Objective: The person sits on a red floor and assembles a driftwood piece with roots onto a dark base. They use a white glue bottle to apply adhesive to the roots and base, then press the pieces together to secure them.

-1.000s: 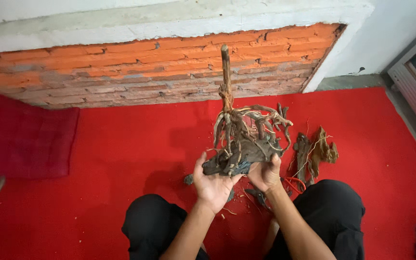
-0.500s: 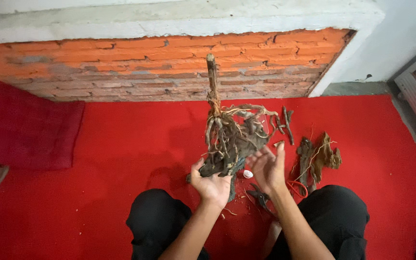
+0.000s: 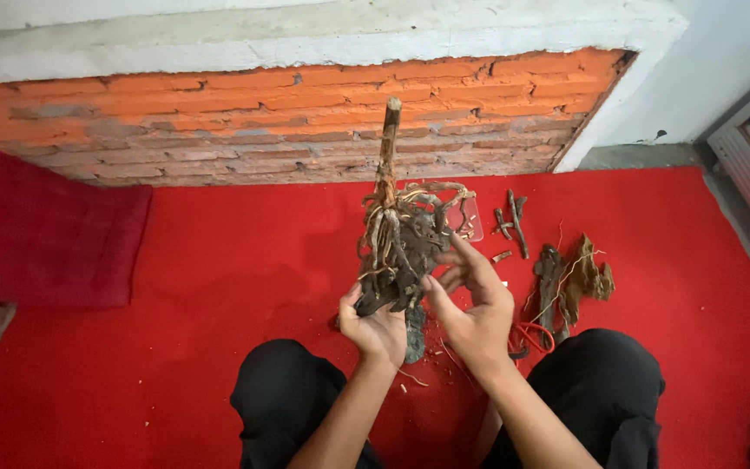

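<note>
A tangled brown root clump [image 3: 399, 239] with a straight upright stem stands above the red carpet [image 3: 236, 287], in front of my knees. My left hand [image 3: 378, 326] grips the clump's lower end from below. My right hand [image 3: 475, 304] is beside it on the right, fingers spread, with the fingertips touching the roots. Below the clump, partly hidden by my hands, a grey stone-like piece [image 3: 415, 334] lies on the carpet.
Loose root and bark pieces [image 3: 570, 278] and small sticks [image 3: 511, 221] lie on the carpet to the right, with an orange-handled tool [image 3: 531, 337] near my right knee. A dark red cushion [image 3: 41, 234] lies at left. A brick wall [image 3: 262, 122] runs behind.
The root clump has been turned and tilted in my hands. My right hand has let go of the base and now touches the clump's side with spread fingers.
</note>
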